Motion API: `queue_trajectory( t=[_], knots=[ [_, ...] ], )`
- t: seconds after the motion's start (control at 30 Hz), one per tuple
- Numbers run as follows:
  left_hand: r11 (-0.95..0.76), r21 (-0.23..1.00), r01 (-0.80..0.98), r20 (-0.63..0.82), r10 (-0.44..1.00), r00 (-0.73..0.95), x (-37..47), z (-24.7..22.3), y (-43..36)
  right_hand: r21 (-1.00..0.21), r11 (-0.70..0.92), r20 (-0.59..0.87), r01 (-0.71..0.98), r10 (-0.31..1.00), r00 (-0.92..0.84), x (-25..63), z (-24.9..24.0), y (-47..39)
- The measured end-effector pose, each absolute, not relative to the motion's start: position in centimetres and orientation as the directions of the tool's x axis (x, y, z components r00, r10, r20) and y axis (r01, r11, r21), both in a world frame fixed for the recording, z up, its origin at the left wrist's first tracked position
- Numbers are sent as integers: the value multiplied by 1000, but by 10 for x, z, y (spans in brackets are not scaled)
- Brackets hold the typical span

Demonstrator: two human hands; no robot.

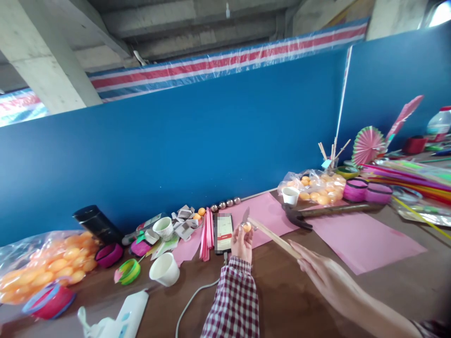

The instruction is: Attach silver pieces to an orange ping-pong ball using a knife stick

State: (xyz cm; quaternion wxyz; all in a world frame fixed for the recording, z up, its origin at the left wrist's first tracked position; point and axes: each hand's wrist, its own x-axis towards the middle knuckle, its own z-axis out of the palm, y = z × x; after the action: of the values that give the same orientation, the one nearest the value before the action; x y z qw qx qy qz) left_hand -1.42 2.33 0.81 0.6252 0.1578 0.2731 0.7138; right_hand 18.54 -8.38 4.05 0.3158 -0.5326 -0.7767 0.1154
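My left hand (241, 244), in a checked sleeve, is closed around a small orange ball (247, 227). A pointed grey blade-like piece (245, 215) sticks up beside the ball; I cannot tell how it is held. My right hand (319, 270) grips the near end of a light wooden stick (276, 238), fingers stretched along it. The stick's far end reaches the ball, where something small and shiny shows; whether they touch is unclear. Just left of my left hand lies a phone (224, 233) with its screen lit and a cable plugged in.
Pink sheets (366, 241) lie ahead and right, with a hammer (334, 210) across one. Bags of orange balls (66, 258) sit at both sides. A white cup (164, 270), power strip (132, 314), black bottle (98, 225) and steel balls (225, 204) stand around. A blue partition (197, 136) closes the back.
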Motion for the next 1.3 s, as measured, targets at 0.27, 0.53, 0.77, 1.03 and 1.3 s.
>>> queue_trajectory(
  t=[0.27, 0.53, 0.77, 1.03, 1.3],
  knots=[
    [-60, 586, -808, -115, 981, -156, -15, 10, 22, -571, 376, 330, 730, 919, -215, 187, 40, -85],
    [-14, 607, -795, -153, 979, -135, -13, 14, 19, -634, 368, 336, 680, 923, -187, 187, 39, -87],
    [7, 606, -795, -205, 968, -147, -14, 13, 21, -478, 281, 327, 832, 936, -128, 204, 48, -65],
    [14, 618, -786, -205, 968, -144, -14, 11, 21, -108, 107, 264, 988, 961, -76, 233, 65, 0],
    [20, 618, -786, -235, 959, -160, -14, 12, 23, 24, 130, 210, 991, 969, -132, 226, 65, 39]
  ],
)
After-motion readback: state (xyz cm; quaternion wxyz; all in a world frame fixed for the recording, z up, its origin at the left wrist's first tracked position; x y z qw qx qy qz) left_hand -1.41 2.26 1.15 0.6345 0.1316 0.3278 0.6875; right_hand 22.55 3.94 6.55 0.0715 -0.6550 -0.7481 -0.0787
